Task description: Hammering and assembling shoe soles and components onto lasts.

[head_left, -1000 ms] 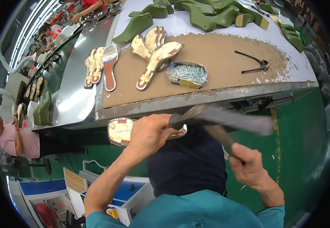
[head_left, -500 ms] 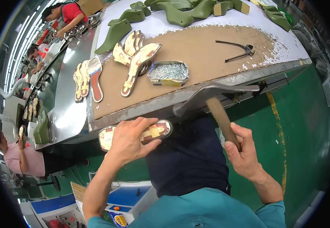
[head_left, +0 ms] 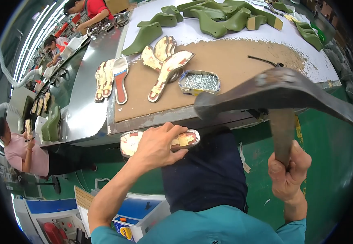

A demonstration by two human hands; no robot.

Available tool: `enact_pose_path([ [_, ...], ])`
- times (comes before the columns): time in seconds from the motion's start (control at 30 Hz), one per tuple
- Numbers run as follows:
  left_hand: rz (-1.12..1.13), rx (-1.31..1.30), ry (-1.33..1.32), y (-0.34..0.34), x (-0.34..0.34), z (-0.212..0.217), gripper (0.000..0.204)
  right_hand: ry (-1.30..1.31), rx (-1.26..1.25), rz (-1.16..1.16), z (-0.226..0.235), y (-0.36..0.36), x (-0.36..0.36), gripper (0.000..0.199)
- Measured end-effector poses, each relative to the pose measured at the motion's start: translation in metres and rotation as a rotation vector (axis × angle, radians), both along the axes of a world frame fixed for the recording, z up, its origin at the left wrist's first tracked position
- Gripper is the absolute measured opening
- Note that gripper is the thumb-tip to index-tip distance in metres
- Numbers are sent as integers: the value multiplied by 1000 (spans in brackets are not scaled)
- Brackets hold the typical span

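A hammer [head_left: 284, 92] with a dark metal head and a wooden handle is raised high over my right side. My right hand [head_left: 289, 174] is closed round the lower handle. In front of my lap, my left hand [head_left: 154, 149] grips a shoe sole piece [head_left: 188, 140] from above, its pale underside with brown and yellow patches facing up. Thumb and fingers lie on either side of it; whatever lies beneath the sole is hidden. Just beyond, on the bench, stands a small box of nails [head_left: 201, 82].
Several more sole pieces [head_left: 170, 71] and a brown insole [head_left: 121, 86] lie on the bench board [head_left: 233, 57]. Green shoe lasts [head_left: 213, 22] are heaped at the back. The hammer head partly covers pincers [head_left: 262, 60]. Co-workers [head_left: 26, 152] are at the left.
My right hand has lifted the hammer up and to the right, nearer the camera. My left hand still holds the sole piece; the whole view has shifted slightly.
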State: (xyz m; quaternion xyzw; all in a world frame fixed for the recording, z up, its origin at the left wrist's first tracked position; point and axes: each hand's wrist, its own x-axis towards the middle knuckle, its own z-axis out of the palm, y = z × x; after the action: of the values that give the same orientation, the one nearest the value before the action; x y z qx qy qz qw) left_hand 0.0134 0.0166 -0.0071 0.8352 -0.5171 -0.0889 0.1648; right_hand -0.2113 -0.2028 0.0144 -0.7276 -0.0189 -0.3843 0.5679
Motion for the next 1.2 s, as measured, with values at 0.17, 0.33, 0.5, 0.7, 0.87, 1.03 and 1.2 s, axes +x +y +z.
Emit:
enact_pose_path([
  [0.17,-30,21,-27,-6,1,2,49,437,-581,-6,-32,6,21,56],
  [0.33,14,-4,4,1,2,1,51,-33,-238,-132,3,-1,22,30],
  [0.5,-4,83,-5,-9,3,4,54,510,-688,-24,-37,10,17,32],
  [0.7,14,-30,20,2,-1,0,48,166,-144,1,-16,8,14,34],
  [0.87,10,66,-28,-4,-1,3,49,457,-669,3,-37,10,22,48],
  [1.03,-5,48,-27,-7,0,1,53,276,-457,-48,-49,8,16,51],
  [1.2,-9,139,-97,-2,3,-6,61,496,-934,-252,-36,-23,44,45],
])
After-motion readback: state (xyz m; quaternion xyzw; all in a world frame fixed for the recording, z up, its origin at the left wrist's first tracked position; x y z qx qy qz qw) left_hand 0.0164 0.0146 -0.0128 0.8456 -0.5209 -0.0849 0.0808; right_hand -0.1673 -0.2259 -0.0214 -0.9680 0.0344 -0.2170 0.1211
